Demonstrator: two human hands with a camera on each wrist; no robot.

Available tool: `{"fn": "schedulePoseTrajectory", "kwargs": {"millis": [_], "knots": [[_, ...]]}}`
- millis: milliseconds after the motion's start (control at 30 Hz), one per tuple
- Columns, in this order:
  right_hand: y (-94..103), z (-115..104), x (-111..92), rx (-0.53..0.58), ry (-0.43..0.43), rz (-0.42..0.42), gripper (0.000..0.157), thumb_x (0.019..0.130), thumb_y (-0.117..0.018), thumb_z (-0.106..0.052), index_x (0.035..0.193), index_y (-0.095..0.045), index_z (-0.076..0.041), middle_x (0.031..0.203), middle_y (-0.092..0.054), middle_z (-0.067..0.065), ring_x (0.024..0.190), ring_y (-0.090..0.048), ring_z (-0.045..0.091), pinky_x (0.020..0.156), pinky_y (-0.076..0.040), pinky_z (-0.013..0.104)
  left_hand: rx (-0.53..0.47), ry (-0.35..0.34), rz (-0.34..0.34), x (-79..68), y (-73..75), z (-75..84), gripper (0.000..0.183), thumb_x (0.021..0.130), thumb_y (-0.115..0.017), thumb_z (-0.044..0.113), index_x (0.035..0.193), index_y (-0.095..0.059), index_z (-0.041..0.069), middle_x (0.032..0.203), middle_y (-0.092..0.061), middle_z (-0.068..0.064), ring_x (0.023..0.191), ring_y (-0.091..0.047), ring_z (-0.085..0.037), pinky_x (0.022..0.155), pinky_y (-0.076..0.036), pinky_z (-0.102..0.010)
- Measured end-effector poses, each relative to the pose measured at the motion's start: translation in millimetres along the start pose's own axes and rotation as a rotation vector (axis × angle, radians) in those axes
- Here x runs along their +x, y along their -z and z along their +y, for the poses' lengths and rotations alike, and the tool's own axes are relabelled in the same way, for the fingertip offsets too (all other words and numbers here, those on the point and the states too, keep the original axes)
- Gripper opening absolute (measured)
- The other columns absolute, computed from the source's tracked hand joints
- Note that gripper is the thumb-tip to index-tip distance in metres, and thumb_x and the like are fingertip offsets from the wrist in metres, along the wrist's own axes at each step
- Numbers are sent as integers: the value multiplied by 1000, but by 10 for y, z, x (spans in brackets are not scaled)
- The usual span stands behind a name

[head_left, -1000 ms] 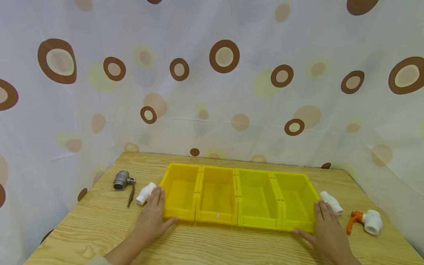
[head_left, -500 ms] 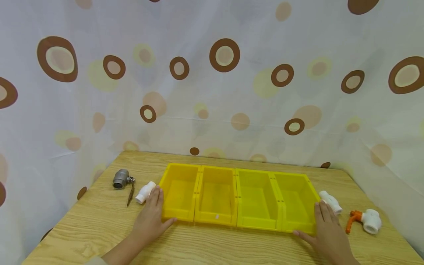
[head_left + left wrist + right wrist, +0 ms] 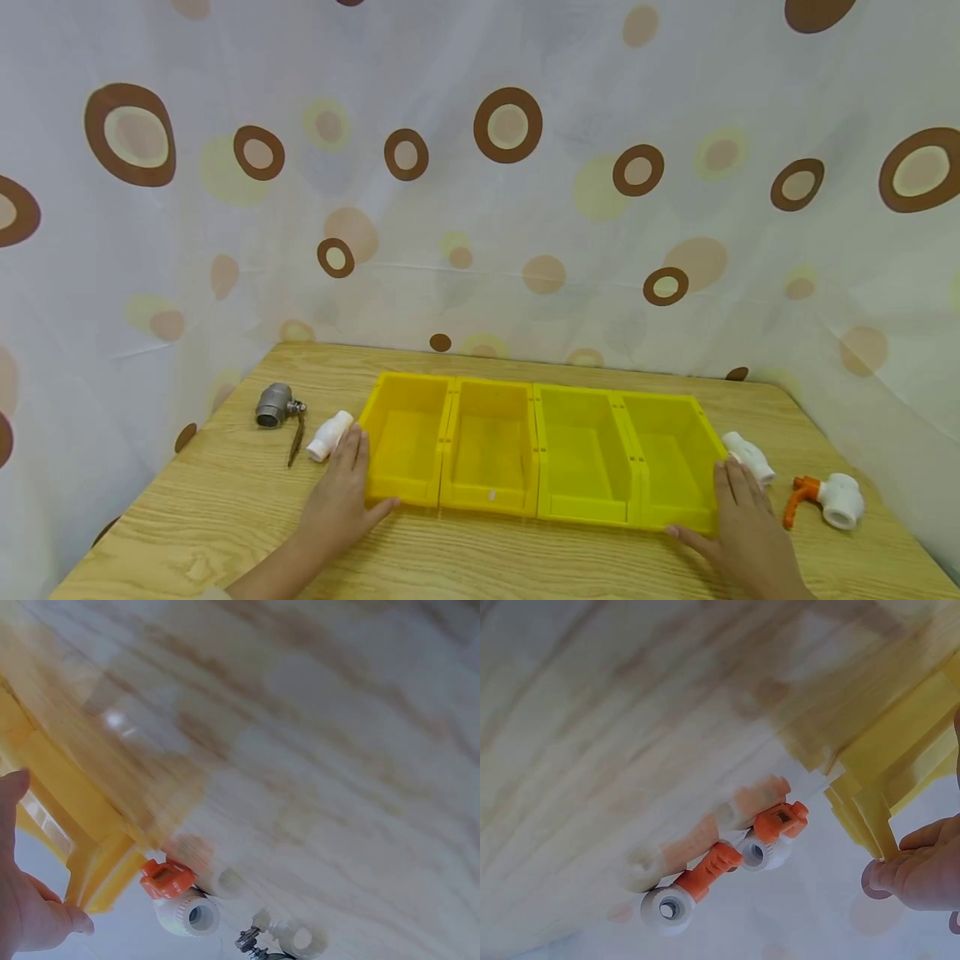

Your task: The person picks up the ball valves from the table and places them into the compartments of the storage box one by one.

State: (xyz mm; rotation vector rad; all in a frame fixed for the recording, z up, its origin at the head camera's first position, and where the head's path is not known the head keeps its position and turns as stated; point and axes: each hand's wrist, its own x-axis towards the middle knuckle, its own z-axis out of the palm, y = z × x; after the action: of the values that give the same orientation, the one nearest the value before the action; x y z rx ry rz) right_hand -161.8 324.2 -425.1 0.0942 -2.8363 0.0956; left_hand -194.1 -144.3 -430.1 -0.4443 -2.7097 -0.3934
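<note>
Several yellow storage bins (image 3: 491,492) stand joined side by side in one row on the wooden table. At the left end my left hand (image 3: 337,504) lies with straight fingers along the outer wall, thumb at the front lower corner. My right hand (image 3: 752,525) mirrors it at the right end, fingers along the side and thumb near the front edge. In the left wrist view, thumb and fingers span the corner of the end bin (image 3: 71,787). The right wrist view has fingers against the other end bin (image 3: 900,742).
A grey metal ball valve (image 3: 276,407) and a white plastic valve (image 3: 330,436) lie left of the row. On the right are another white valve (image 3: 748,458) and a white valve with an orange handle (image 3: 842,502). A patterned curtain (image 3: 480,208) hangs behind the table.
The row of bins has shifted very slightly toward the front edge, with both hands staying at its ends. The valves look unmoved.
</note>
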Motion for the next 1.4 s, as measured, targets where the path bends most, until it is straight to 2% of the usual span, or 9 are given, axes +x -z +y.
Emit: {"fn": "schedulePoseTrajectory", "kwargs": {"millis": [233,367,600,767,900,1167,1400], "knots": [[16,-4,-18,-4,-8,-35,114,70,-64,-66,130,-31,24,134,-30,45,124,-30,53,100,-29,64,14,-4,15,-18,4,0,93,72,-77,37,132,-35,-20,139,-32,-37,129,-35,-48,102,-36,-53],[17,-3,-46,35,-8,-42,113,72,-64,-64,131,-28,25,136,-27,45,126,-28,53,105,-22,63,20,-6,12,-42,15,14,92,72,-77,37,131,-35,-20,139,-34,-37,128,-36,-48,102,-36,-53],[10,1,-94,40,-15,-21,113,73,-61,-67,133,-27,23,136,-26,45,127,-28,52,109,-14,61,28,-2,16,-69,22,26,94,71,-77,38,132,-35,-19,140,-32,-36,129,-35,-48,103,-35,-53],[20,6,-112,60,-25,-48,115,73,-60,-67,134,-24,23,137,-24,45,128,-25,54,110,-8,60,38,2,15,-76,18,33,94,71,-77,39,132,-35,-18,140,-33,-35,130,-35,-47,102,-36,-53],[30,3,-112,49,-21,-47,114,74,-61,-66,134,-25,23,137,-24,45,128,-26,53,110,-10,60,32,10,7,-82,31,44,94,71,-77,39,133,-35,-18,140,-33,-35,130,-34,-47,101,-37,-53],[48,14,-154,48,-8,-40,112,71,-67,-62,132,-28,24,136,-26,45,124,-30,54,101,-27,64,21,14,-9,-110,69,75,94,71,-77,39,133,-35,-17,140,-33,-35,131,-34,-46,97,-41,-53],[49,30,-160,62,-20,-66,113,71,-66,-62,133,-26,24,137,-24,45,126,-27,54,103,-23,64,16,4,-12,-130,82,85,94,71,-77,38,133,-35,-18,140,-33,-35,131,-32,-47,101,-36,-55]]}}
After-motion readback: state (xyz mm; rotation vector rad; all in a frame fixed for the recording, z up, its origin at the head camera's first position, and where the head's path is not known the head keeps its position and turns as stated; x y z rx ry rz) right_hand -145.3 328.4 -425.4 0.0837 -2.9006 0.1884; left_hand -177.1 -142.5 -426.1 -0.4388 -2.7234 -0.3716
